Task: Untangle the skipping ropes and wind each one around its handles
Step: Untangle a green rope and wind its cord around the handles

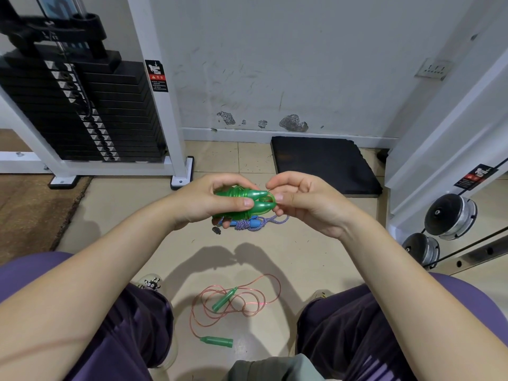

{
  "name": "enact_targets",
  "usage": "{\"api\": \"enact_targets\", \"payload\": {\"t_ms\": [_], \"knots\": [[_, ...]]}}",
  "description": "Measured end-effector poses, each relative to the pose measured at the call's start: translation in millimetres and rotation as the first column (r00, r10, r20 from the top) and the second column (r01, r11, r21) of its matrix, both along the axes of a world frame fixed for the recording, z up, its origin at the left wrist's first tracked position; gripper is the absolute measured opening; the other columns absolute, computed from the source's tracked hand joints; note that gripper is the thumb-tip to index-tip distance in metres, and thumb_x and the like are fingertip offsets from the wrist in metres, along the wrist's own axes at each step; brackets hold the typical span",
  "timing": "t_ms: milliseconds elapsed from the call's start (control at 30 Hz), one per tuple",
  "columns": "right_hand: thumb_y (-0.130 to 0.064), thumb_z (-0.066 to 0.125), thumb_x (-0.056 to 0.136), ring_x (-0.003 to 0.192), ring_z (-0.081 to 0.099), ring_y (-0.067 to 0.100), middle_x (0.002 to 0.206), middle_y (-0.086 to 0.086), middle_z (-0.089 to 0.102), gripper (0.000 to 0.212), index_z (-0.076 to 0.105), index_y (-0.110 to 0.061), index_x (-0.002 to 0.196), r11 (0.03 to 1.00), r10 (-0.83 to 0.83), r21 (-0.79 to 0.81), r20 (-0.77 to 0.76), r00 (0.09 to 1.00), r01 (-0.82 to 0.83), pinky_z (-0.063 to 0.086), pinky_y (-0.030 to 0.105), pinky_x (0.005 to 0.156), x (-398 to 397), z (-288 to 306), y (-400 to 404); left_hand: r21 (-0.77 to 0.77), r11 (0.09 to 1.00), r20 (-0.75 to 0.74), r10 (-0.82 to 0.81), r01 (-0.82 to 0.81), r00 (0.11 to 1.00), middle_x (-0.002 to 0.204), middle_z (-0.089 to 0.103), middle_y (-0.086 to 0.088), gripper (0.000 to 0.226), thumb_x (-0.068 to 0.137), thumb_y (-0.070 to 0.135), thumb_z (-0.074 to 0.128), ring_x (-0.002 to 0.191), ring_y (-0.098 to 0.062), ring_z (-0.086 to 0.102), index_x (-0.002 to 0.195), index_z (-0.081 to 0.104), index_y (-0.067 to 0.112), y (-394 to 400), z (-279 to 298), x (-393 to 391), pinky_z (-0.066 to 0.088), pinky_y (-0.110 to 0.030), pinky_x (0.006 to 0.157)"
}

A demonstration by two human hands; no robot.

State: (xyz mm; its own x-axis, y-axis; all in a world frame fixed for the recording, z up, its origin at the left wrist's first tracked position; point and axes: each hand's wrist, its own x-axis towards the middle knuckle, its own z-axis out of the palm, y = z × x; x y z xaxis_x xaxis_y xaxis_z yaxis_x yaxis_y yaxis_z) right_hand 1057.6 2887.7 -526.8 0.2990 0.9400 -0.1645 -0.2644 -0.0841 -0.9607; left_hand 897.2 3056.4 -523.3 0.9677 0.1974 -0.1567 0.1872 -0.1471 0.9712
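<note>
The floor [316,257] is laid with pale beige tiles. Between the person's shoes a thin pink rope [264,298] lies in loose loops with its two green handles [224,298], one inside the loops, the other at their near edge. Further off lies a blue-handled rope [255,224] with a purple-and-white braided cord, bundled up, a small dark object [216,230] just beside it. A black mat [324,163] sits by the wall, a brown mat [33,210] at the left, and the weight machine's white frame [176,149] stands on the tiles
</note>
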Motion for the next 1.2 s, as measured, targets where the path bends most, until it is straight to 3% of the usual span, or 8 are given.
{"api": "enact_targets", "payload": {"t_ms": [133,333,567,700,767,967,1100,1200], "knots": [[-0.004,0.067,0.079,0.073,0.059,0.019,0.087,0.009,0.065,0.016,0.067,-0.009,0.095,0.999,0.032,-0.008,0.128,0.991,-0.032,0.051,0.028,0.074,-2.4,1.9,-1.0,0.039,0.998,-0.020,0.041,-0.040,0.999,0.080,0.068,-0.011,0.027,0.075,0.036,0.074,0.053,-0.025,0.054,0.100,0.071,0.026,-0.7,-2.7,0.9,0.039,-0.024,0.045],[-0.003,0.076,0.080,0.073,0.051,0.016,0.081,0.008,0.058,0.022,0.067,-0.022,0.085,0.996,0.026,-0.084,0.408,0.912,0.010,0.042,0.036,0.072,-15.8,-3.9,4.0,0.082,0.994,-0.065,0.074,-0.069,0.995,0.076,0.066,-0.011,0.029,0.075,0.040,0.074,0.050,-0.026,0.052,0.097,0.070,0.022,-5.8,-8.3,5.6,0.037,-0.022,0.042],[0.001,0.073,0.083,0.064,0.060,0.017,0.068,0.004,0.065,0.016,0.065,-0.012,0.080,0.981,-0.097,-0.105,0.447,0.889,0.161,0.050,0.031,0.068,-20.4,-5.9,7.6,0.183,0.978,-0.061,0.117,-0.104,0.991,0.086,0.069,-0.023,0.013,0.087,0.027,0.074,0.051,-0.025,0.053,0.097,0.070,0.021,-6.8,-9.4,7.7,0.037,-0.020,0.041],[0.000,0.063,0.091,0.063,0.066,0.025,0.078,0.016,0.070,0.014,0.056,-0.008,0.083,0.966,-0.160,-0.104,0.473,0.866,0.235,0.057,0.041,0.069,-19.6,-6.2,8.3,0.213,0.971,-0.082,0.130,-0.110,0.988,0.082,0.069,-0.020,0.011,0.087,0.027,0.073,0.050,-0.024,0.054,0.096,0.069,0.023,-5.2,-11.9,8.7,0.037,-0.021,0.041],[0.001,0.060,0.093,0.066,0.067,0.025,0.083,0.017,0.069,0.015,0.052,-0.007,0.083,0.950,-0.224,-0.073,0.517,0.826,0.303,0.057,0.039,0.061,-17.9,-2.4,8.5,0.231,0.966,-0.098,0.140,-0.115,0.985,0.078,0.068,-0.014,0.011,0.088,0.027,0.072,0.049,-0.024,0.054,0.096,0.068,0.023,-4.2,-14.0,8.6,0.036,-0.021,0.041],[0.000,0.058,0.094,0.056,0.064,0.019,0.073,0.011,0.069,0.009,0.053,-0.002,0.087,0.869,-0.465,0.078,0.469,0.751,0.489,0.046,0.030,0.044,0.1,5.8,4.9,0.130,0.979,-0.087,0.167,-0.155,0.982,0.087,0.070,-0.013,0.014,0.090,0.026,0.070,0.051,-0.024,0.053,0.104,0.070,0.028,-3.6,-12.7,9.1,0.040,-0.023,0.043],[0.005,0.060,0.091,0.054,0.058,0.018,0.068,0.007,0.068,0.013,0.053,-0.007,0.090,0.887,-0.439,0.029,0.364,0.821,0.461,0.045,0.028,0.046,0.9,4.7,4.9,0.137,0.979,-0.101,0.164,-0.149,0.981,0.096,0.072,-0.015,0.023,0.092,0.024,0.067,0.052,-0.023,0.054,0.113,0.069,0.032,-4.2,-15.4,6.8,0.043,-0.024,0.042],[0.005,0.060,0.090,0.054,0.051,0.015,0.071,0.006,0.067,0.016,0.056,-0.010,0.095,0.890,-0.445,-0.004,0.215,0.869,0.456,0.040,0.025,0.048,5.2,7.1,1.9,0.120,0.980,-0.106,0.172,-0.160,0.979,0.091,0.070,-0.016,0.022,0.092,0.025,0.066,0.055,-0.023,0.055,0.114,0.068,0.020,-2.6,-14.3,6.8,0.044,-0.024,0.043]]}}
